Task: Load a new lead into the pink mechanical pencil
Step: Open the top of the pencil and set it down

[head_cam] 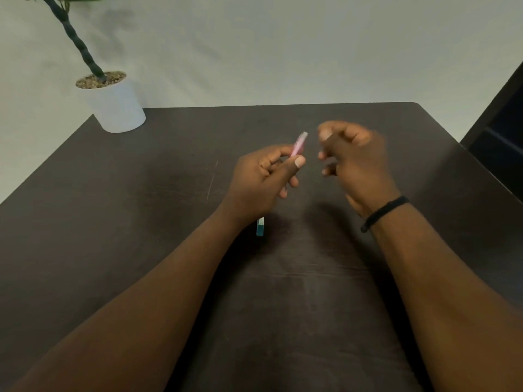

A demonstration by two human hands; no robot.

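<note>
The left hand (260,176) grips the pink mechanical pencil (298,144) above the table (141,250), the blurred right hand (353,154) curled beside it — holding anything, I cannot tell — so a thin lead could snap or drop unseen.

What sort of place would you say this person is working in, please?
Probably a desk in a home or office: a dark wooden table against a plain pale wall, with a potted plant at its corner.
</note>
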